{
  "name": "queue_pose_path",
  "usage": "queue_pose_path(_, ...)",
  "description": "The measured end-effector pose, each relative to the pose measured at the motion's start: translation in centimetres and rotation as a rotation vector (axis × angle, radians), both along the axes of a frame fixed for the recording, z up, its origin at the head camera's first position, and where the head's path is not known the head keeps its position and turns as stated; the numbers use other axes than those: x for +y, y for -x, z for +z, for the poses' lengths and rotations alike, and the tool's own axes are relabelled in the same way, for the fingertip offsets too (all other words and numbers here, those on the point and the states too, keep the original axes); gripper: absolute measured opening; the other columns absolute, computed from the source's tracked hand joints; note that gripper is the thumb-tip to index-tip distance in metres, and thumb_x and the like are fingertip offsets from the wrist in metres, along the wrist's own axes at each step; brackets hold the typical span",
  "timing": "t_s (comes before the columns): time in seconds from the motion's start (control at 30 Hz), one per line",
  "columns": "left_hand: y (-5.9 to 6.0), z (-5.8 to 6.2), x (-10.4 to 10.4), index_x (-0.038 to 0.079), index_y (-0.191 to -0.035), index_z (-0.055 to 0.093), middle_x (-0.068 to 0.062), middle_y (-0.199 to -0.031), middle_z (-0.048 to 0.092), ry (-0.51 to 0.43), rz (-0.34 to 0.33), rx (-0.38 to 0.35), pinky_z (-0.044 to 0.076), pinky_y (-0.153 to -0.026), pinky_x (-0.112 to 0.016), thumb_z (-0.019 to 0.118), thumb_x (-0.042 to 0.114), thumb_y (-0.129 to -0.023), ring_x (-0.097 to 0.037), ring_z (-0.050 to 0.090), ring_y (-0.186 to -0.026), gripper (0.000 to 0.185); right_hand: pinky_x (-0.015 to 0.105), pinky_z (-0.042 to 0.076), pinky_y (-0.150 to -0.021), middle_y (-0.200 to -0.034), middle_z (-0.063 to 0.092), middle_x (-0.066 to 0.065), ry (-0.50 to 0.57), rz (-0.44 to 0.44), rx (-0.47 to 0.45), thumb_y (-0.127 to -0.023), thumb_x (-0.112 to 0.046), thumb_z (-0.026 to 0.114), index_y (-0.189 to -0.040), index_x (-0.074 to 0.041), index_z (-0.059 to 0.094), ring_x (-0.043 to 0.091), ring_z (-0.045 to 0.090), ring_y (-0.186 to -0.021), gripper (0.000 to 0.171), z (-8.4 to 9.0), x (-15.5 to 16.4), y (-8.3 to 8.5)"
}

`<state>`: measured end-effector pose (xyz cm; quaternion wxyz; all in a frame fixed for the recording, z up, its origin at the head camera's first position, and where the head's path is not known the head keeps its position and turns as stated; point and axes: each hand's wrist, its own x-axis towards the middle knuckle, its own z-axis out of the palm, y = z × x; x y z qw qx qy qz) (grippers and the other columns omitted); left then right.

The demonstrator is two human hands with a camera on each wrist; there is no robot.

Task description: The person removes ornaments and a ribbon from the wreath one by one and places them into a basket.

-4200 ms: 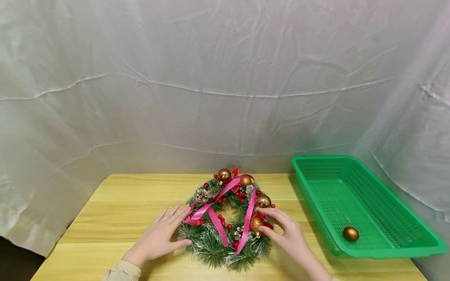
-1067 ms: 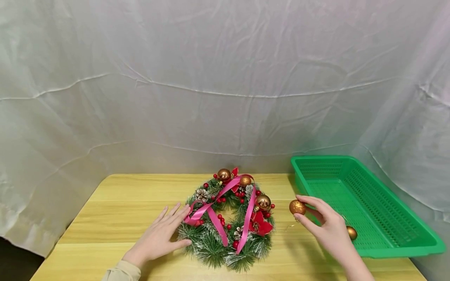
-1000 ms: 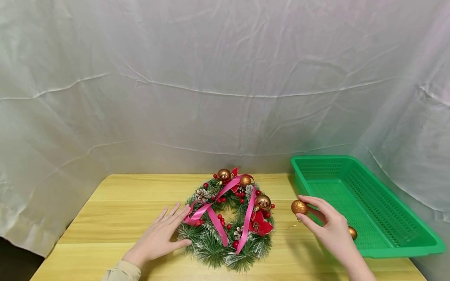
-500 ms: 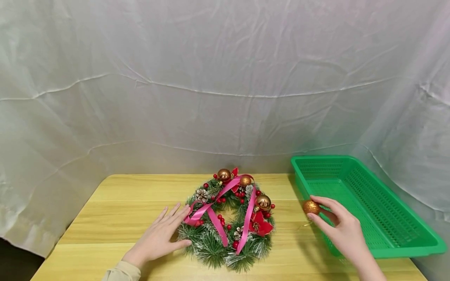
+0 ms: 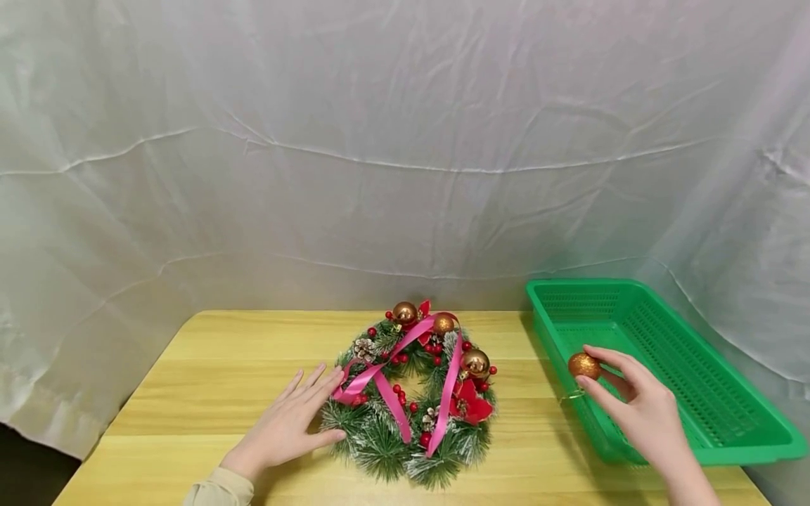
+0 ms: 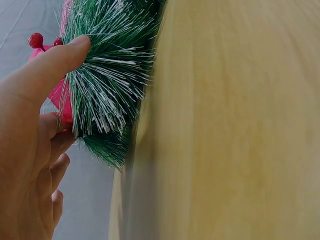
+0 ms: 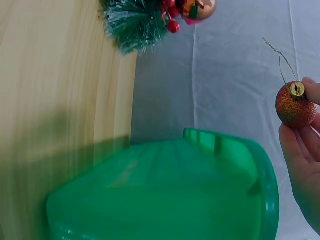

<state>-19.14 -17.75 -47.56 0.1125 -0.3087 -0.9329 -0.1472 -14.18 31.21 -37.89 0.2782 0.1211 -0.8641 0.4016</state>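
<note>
My right hand (image 5: 645, 407) pinches a glittery copper Christmas bauble (image 5: 583, 366) between thumb and fingers, above the left rim of the green plastic basket (image 5: 598, 429). In the right wrist view the bauble's gold cap (image 7: 297, 89) and loose string loop (image 7: 280, 54) show. A frosted green wreath (image 5: 386, 450) lies on the table, carrying pink ribbon (image 5: 448, 393), red berries, pine cones, a red flower (image 5: 470, 404) and several copper baubles. My left hand (image 5: 287, 422) lies at the wreath's left edge with spread, straight fingers; its thumb (image 6: 75, 52) touches the needles.
The perforated basket stands at the right end of the wooden table (image 5: 209, 372); its near part is hidden behind my right hand. Pale grey cloth (image 5: 380, 211) hangs behind the table and at both sides.
My right hand took the glittery bauble off the wreath's right side, uncovering the red flower, and carried it right to the basket. The bauble inside the basket is now hidden. My left hand stayed still.
</note>
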Motion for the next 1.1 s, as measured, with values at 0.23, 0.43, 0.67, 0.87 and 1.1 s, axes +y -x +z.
queue_pose_path(0.23,0.0,0.1,0.1,0.014,-0.152,0.024,-0.002,-0.156,0.024,0.000,0.008,-0.022,0.001,-0.117,-0.042,0.052,0.067,-0.085,-0.025,0.015,-0.143,0.090,0.010,0.051,-0.073,-0.121,0.060,0.000,-0.003,-0.053,-0.029,-0.077,0.001,0.077,-0.124,-0.009,0.063,-0.010,0.059,-0.100,0.050,0.3,1.0,0.3)
queue_pose_path(0.43,0.0,0.1,0.1,0.012,-0.152,0.024,-0.003,-0.156,0.025,-0.002,-0.003,-0.018,0.002,-0.117,-0.044,0.051,0.066,-0.086,-0.029,0.019,-0.142,0.090,0.007,0.050,-0.072,-0.123,0.058,-0.008,0.011,-0.103,-0.087,-0.080,-0.005,0.076,-0.128,-0.014,0.061,-0.013,0.056,-0.100,0.050,0.8,2.0,0.3)
queue_pose_path(0.67,0.0,0.0,0.1,0.012,-0.152,0.025,-0.004,-0.156,0.025,0.002,-0.003,-0.006,0.001,-0.117,-0.043,0.052,0.066,-0.086,-0.030,0.021,-0.142,0.090,0.007,0.049,-0.070,-0.121,0.057,-0.021,0.073,-0.137,-0.193,-0.085,-0.016,0.073,-0.131,-0.014,0.058,-0.016,0.056,-0.097,0.049,1.1,3.3,0.2)
queue_pose_path(0.87,0.0,0.1,0.1,0.013,-0.152,0.024,-0.003,-0.156,0.024,-0.002,0.003,-0.015,0.000,-0.117,-0.041,0.051,0.067,-0.085,-0.029,0.020,-0.142,0.090,0.006,0.048,-0.069,-0.117,0.057,-0.026,0.097,-0.143,-0.253,-0.087,-0.021,0.071,-0.135,-0.016,0.055,-0.016,0.056,-0.097,0.050,0.7,4.4,0.2)
queue_pose_path(1.1,-0.1,0.2,0.1,0.014,-0.153,0.024,-0.003,-0.156,0.025,-0.002,0.008,-0.018,0.005,-0.117,-0.045,0.052,0.067,-0.085,-0.030,0.021,-0.142,0.091,0.004,0.046,-0.070,-0.114,0.057,-0.030,0.119,-0.147,-0.272,-0.086,-0.021,0.072,-0.134,-0.017,0.056,-0.017,0.056,-0.095,0.051,0.1,5.4,0.2)
